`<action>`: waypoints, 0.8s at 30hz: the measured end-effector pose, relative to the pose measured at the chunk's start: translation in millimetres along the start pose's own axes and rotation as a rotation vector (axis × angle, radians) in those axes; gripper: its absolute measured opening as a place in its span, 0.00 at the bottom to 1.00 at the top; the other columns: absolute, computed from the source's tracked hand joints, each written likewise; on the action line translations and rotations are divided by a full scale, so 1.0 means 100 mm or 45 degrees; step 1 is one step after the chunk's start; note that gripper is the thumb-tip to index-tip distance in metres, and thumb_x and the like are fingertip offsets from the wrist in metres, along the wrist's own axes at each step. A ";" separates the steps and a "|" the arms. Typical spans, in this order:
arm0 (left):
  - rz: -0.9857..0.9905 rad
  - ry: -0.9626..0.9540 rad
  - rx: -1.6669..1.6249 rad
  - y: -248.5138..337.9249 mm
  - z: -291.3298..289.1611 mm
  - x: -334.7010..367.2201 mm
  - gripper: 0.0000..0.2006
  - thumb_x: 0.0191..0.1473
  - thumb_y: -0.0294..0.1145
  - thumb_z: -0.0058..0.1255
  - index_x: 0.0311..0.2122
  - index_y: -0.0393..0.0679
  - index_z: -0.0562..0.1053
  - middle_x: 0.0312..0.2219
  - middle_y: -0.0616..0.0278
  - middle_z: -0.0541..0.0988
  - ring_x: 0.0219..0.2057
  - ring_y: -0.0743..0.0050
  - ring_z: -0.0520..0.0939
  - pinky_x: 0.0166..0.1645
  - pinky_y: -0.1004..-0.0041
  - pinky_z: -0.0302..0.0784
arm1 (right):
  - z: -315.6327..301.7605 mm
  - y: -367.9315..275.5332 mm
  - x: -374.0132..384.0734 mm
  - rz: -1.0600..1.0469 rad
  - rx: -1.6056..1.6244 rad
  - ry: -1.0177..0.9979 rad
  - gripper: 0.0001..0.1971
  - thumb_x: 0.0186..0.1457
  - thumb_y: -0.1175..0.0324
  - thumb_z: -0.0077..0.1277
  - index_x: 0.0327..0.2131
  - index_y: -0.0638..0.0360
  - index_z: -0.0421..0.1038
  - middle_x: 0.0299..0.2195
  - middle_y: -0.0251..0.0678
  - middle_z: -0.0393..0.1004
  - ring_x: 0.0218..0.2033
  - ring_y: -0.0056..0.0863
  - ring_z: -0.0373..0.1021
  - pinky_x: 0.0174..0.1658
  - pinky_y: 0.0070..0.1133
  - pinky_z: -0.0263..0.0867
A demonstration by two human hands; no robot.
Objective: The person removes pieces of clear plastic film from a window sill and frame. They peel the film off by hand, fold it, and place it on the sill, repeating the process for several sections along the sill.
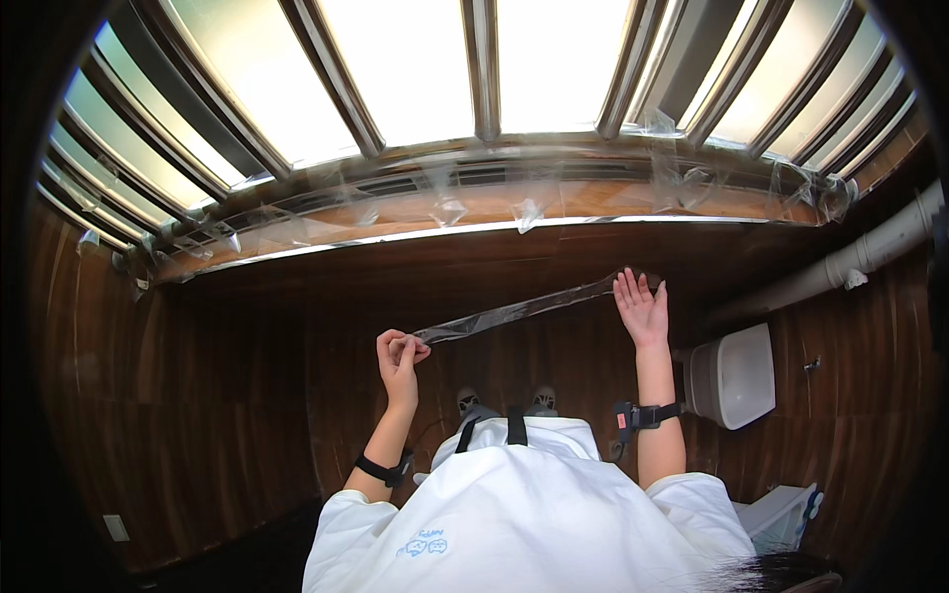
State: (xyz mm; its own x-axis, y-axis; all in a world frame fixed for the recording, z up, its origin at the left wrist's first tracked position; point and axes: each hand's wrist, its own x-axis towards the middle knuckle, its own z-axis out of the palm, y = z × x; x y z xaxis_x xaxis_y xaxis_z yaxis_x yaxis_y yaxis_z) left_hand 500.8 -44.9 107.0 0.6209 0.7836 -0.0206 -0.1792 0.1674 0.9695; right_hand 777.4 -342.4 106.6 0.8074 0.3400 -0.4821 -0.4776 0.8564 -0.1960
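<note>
A long strip of clear tape [519, 314] stretches between my two hands in front of the dark wood-look wall, sloping up to the right. The near end of it is pinched between thumb and fingers of my left hand [398, 364]. My right hand [644, 314] is open with its fingers stretched out, and the strip's other end lies against its fingertips; whether it sticks to them I cannot tell. Above both hands runs a brown window ledge [603, 198] with a pale front edge. Several crumpled pieces of clear tape [447, 206] cling along the ledge.
Upright metal bars [484, 74] stand before bright panes behind the ledge. A pale pipe [880, 247] slants along the right wall. Beneath it is a white basin-like container [746, 376]. A white and blue object [781, 516] sits at lower right, beside my sleeve.
</note>
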 end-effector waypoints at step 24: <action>0.199 -1.101 0.819 0.76 -0.13 -0.24 0.09 0.44 0.20 0.58 0.34 0.41 0.79 0.29 0.60 0.78 0.29 0.71 0.79 0.32 0.77 0.74 | 0.29 -0.02 0.10 0.235 -0.334 -0.044 0.13 0.60 0.63 0.39 0.33 0.66 0.63 0.47 0.56 0.66 0.52 0.48 0.62 0.57 0.39 0.60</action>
State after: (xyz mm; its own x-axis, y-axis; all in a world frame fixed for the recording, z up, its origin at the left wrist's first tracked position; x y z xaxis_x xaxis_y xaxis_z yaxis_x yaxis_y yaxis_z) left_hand 462.3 -42.6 178.3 0.9980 0.0404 0.0492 -0.0265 -0.4393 0.8979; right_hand 796.5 -329.8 127.4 0.7081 0.4972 -0.5013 -0.6864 0.6511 -0.3238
